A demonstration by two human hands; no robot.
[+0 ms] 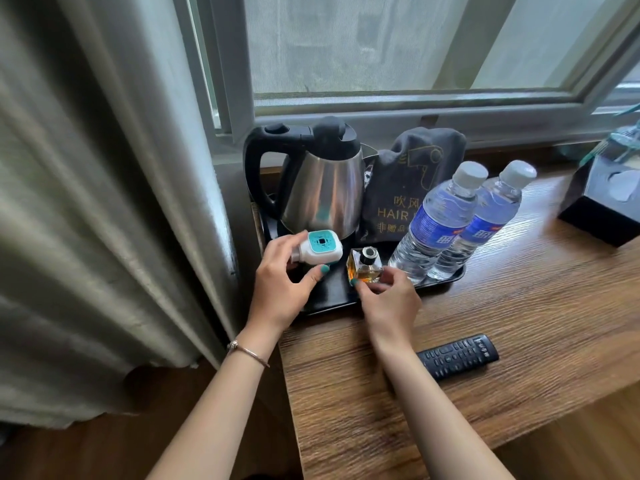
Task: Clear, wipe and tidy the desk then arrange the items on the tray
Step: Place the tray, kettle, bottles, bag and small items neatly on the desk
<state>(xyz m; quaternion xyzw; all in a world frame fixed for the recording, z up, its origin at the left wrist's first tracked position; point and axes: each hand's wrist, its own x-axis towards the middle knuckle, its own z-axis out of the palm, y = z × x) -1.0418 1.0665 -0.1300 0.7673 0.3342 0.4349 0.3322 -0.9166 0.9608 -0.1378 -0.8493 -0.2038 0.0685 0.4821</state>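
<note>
A black tray lies at the desk's far left corner under the window. On it stand a steel kettle, a grey hair-dryer bag and two water bottles. My left hand grips a white and teal plug-in device just above the tray's front left. My right hand pinches a small square perfume bottle with amber liquid, which stands on the tray in front of the kettle.
A black remote control lies on the wooden desk near its front. A black tissue box sits at the far right. A heavy curtain hangs left of the desk, and the window frame runs behind the tray.
</note>
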